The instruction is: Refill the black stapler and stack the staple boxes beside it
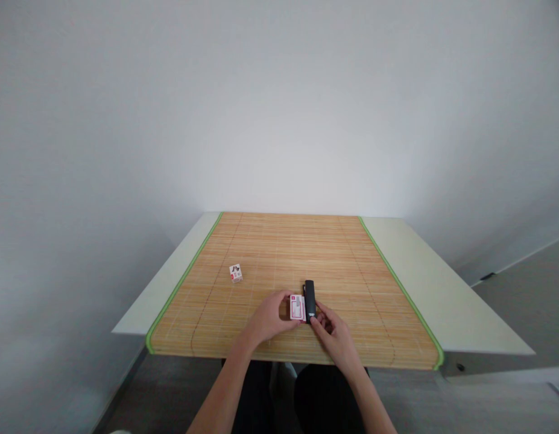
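My left hand [266,318] rests on the bamboo mat [351,289] with its fingers curled round the left side of a small white and pink box [297,307]. A black stapler [310,299] lies right beside that box, on its right. My right hand [336,336] is at the stapler's near end, with the fingertips pinched on it. A second small white box [236,273] with red print stands alone further left on the mat, away from both hands.
The bamboo mat has green edges and covers the middle of a pale table [442,289] pushed against a white wall. Bare table strips show left and right. Grey floor lies below the near edge.
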{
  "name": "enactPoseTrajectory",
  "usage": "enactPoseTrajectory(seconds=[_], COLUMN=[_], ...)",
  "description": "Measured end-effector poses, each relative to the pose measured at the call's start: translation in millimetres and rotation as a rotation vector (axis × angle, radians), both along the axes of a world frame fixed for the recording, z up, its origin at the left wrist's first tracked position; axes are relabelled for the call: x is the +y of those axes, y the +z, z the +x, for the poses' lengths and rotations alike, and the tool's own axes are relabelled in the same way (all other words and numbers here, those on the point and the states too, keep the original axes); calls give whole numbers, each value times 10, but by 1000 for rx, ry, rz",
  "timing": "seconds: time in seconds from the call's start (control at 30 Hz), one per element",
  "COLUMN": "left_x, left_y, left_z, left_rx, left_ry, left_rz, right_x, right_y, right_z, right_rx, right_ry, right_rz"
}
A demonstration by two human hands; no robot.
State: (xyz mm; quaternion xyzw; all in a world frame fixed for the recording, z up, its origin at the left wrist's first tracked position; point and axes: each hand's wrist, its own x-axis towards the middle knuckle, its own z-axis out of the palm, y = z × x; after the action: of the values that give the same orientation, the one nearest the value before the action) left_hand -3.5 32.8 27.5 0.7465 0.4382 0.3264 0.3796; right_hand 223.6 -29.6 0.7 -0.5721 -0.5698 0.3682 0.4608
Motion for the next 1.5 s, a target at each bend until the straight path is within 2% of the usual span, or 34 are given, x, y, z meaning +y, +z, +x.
enactPoseTrajectory(seconds=[0.3,0.57,0.63,0.7,0.8,0.87,0.97,1.03,1.1,1.17,1.4,1.5], left_x=[31,-36,-4,116,430,646,853,898,889,849,622,536], left_y=[-3,-67,-37,3,29,3,-82,-144,-197,-241,-321,-311], left_z=[100,60,-75,-313,-807,-1128,-1426,-1457,-1362,-1163,-132,183], left_rx=[-20,-29,-43,-37,48,112,113,100,83,59,-17,-70], left_ry=[-38,-29,21,151,490,645,636,603,575,531,385,321], left_rz=[55,10,-22,-9,128,165,63,27,21,21,73,83], right_x=[-12,2,9,12,12,11,9,10,12,14,18,22], right_y=[9,-5,-20,-33,-45,-48,-46,-44,-45,-54,-116,-135], right_z=[17,-1,-13,-22,-26,-22,-17,-18,-23,-29,-22,-14], right_rx=[-72,15,54,77,81,73,68,69,71,66,61,68], right_ry=[18,-8,-32,-51,-63,-62,-47,-39,-43,-49,-24,-15], right_rz=[6,-27,-46,-51,-51,-53,-52,-50,-48,-47,-40,-36])
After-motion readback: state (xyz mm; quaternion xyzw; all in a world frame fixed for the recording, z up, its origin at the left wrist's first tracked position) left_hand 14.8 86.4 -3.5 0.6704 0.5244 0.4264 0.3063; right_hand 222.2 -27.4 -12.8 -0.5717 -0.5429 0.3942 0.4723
